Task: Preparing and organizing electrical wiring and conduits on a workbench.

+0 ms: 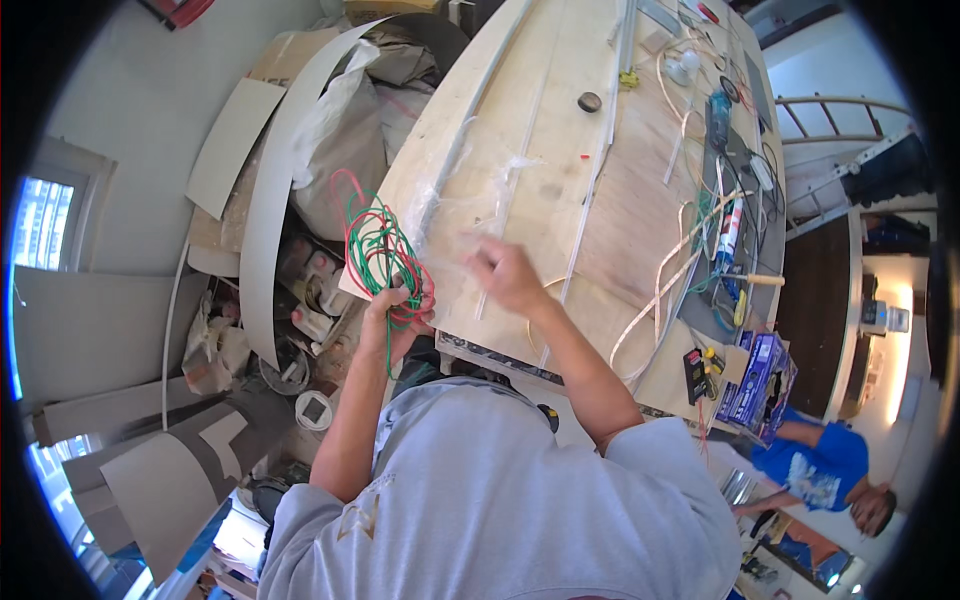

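Observation:
My left hand (402,312) is closed around a loose bundle of green and red wire (376,245), at the near left corner of a large wooden worktable (545,130). Loops of the wire stand up above the fingers, and one green end hangs below the hand. To its right, my right hand (508,278) is raised over the tabletop, apart from the bundle. Its fingers are bent and smeared by motion, so I cannot make out whether they hold anything. Clear plastic film (490,195) lies on the table near both hands.
Pale strips (652,315), a blue power tool (718,120) and a sealant tube (732,225) lie along the table's right side. A multimeter (694,374) and a purple box (762,380) are at the near right. A person in blue (815,465) is beyond. Sacks (345,170) and sheets crowd the left.

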{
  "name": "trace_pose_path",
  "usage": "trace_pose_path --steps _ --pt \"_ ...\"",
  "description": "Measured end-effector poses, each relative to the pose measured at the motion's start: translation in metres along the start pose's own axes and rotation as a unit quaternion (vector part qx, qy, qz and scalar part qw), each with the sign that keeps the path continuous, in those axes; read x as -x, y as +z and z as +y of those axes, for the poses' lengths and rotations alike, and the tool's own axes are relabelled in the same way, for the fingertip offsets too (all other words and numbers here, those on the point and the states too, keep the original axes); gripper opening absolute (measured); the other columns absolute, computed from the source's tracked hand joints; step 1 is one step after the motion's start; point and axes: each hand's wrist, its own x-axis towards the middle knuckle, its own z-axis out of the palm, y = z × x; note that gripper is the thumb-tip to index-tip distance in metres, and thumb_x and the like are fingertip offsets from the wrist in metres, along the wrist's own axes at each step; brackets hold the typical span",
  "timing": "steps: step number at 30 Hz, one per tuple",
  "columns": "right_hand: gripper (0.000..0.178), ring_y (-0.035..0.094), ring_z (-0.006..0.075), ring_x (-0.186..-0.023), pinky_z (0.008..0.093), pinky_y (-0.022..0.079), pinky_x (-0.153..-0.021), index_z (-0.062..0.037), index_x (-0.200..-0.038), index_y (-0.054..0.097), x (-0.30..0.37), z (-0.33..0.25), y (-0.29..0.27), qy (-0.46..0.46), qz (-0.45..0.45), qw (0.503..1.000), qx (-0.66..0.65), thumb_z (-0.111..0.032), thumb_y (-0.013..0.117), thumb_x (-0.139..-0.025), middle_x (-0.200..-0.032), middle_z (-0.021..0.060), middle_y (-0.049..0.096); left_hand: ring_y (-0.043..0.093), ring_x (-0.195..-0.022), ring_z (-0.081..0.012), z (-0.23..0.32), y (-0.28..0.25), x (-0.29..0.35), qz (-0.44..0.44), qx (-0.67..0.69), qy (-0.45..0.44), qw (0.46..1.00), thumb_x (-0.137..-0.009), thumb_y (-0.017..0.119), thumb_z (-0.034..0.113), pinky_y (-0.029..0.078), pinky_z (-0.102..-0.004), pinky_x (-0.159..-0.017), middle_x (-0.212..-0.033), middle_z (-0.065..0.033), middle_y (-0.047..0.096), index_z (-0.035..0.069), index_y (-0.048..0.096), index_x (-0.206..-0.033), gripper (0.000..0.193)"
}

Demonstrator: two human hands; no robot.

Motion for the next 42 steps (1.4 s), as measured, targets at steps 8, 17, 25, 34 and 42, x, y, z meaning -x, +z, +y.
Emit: trace_pose_path --steps 8,17,25,34,42 --pt "0.015 0.061 0.0336 -0.076 0.0429 0.048 -0.067 -0.0099 -0.093 0.062 -0.024 0.067 -0.03 -0.054 0.022 0.965 0.257 -0.02 0.056 -0.083 -0.079 0.0159 0.063 0.05 -0.072 -0.0167 0.024 -0.015 0.014 -0.053 0.016 0.018 0.998 -0.066 0.058 0.022 0.04 -0.0305 -0.066 -0.093 -0.0099 0.053 0.0 0.043 -0.124 0.064" --pt "0.02 0.061 0.0344 -0.081 0.0429 0.048 -0.07 -0.0099 -0.095 0.065 0.03 0.13 -0.021 -0.084 0.116 0.979 0.144 -0.021 0.055 -0.083 -0.084 0.0138 0.064 0.049 -0.074 -0.0184 0.034 -0.017 0.017 -0.075 0.007 0.006 0.997 -0.067 0.058 0.021 0.04 -0.0289 -0.069 -0.093 -0.0114 0.052 -0.002 0.041 -0.127 0.067" --pt "0.017 0.059 0.0349 -0.067 0.0468 0.046 -0.061 -0.0068 -0.075 0.057 0.054 0.139 -0.007 0.035 0.027 0.98 0.195 -0.023 0.053 -0.076 -0.071 0.0158 0.06 0.047 -0.075 -0.0195 0.039 -0.014 -0.013 -0.14 -0.004 -0.03 0.99 -0.067 0.065 0.022 0.039 -0.0295 -0.067 -0.095 -0.0149 0.051 -0.003 0.037 -0.129 0.072" --pt "0.017 0.06 0.0271 -0.065 0.0413 0.045 -0.06 -0.0057 -0.084 0.062 0.126 0.094 0.024 0.032 0.111 0.993 -0.019 -0.021 0.059 -0.079 -0.07 0.0141 0.061 0.048 -0.071 -0.0147 -0.016 0.011 -0.088 -0.122 -0.21 -0.133 0.961 -0.072 0.057 0.021 0.039 -0.0269 -0.061 -0.09 -0.0069 0.053 0.002 0.047 -0.118 0.051" --pt "0.026 0.061 0.0162 -0.069 0.0313 0.048 -0.064 -0.0006 -0.089 0.066 0.227 0.126 0.013 0.184 0.319 0.924 -0.107 -0.026 0.063 -0.082 -0.079 0.012 0.066 0.047 -0.067 -0.0146 -0.019 0.016 -0.098 -0.099 -0.225 -0.167 0.955 -0.072 0.056 0.021 0.038 -0.0273 -0.059 -0.085 -0.0055 0.052 0.003 0.049 -0.109 0.041"
